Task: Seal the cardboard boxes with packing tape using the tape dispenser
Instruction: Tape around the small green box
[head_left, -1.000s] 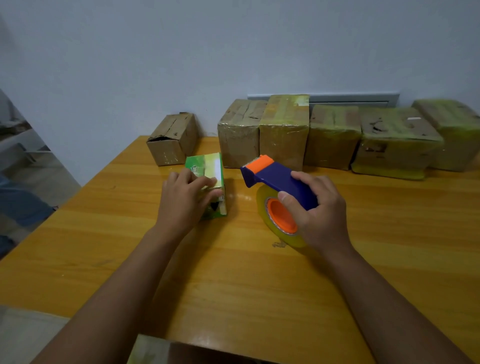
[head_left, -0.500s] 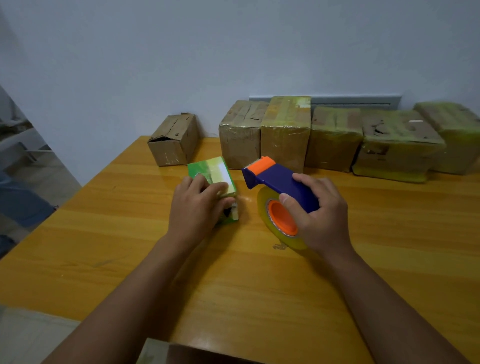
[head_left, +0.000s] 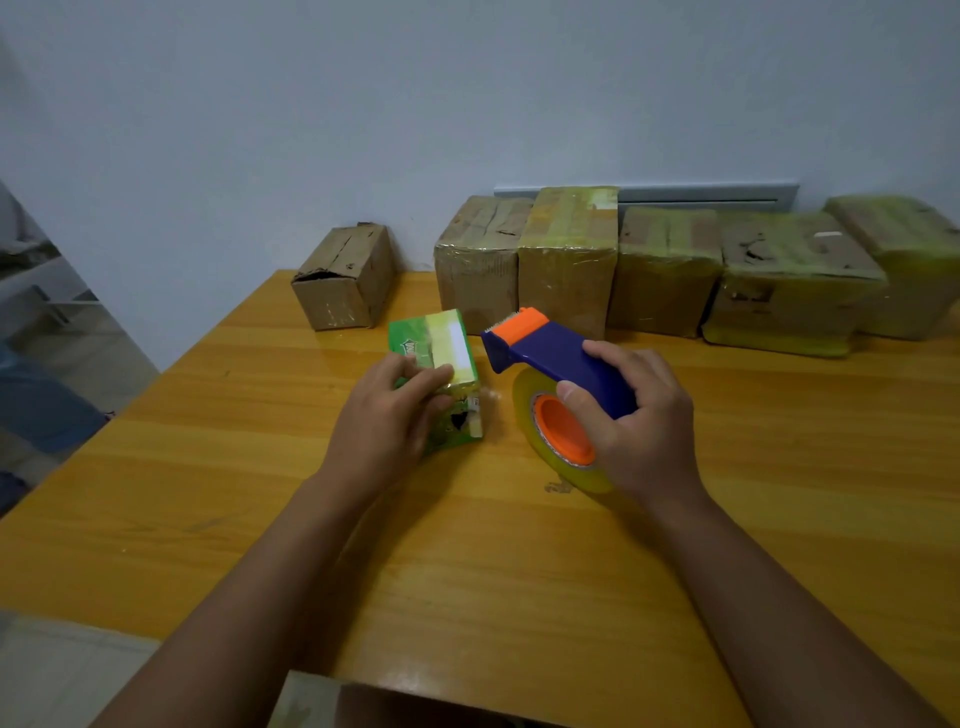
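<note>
On the glossy wooden table (head_left: 727, 519), the left hand (head_left: 384, 421) grips a small green printed box (head_left: 441, 364) with a pale tape strip across its top. At its 3 o'clock, the right hand (head_left: 639, 431) curls around the blue plastic tape dispenser (head_left: 550, 353), with its orange blade end and yellowish round tape roll (head_left: 540, 441). Crumpled, tape-wrapped cardboard boxes (head_left: 665, 270) line the wall at 12 o'clock.
</note>
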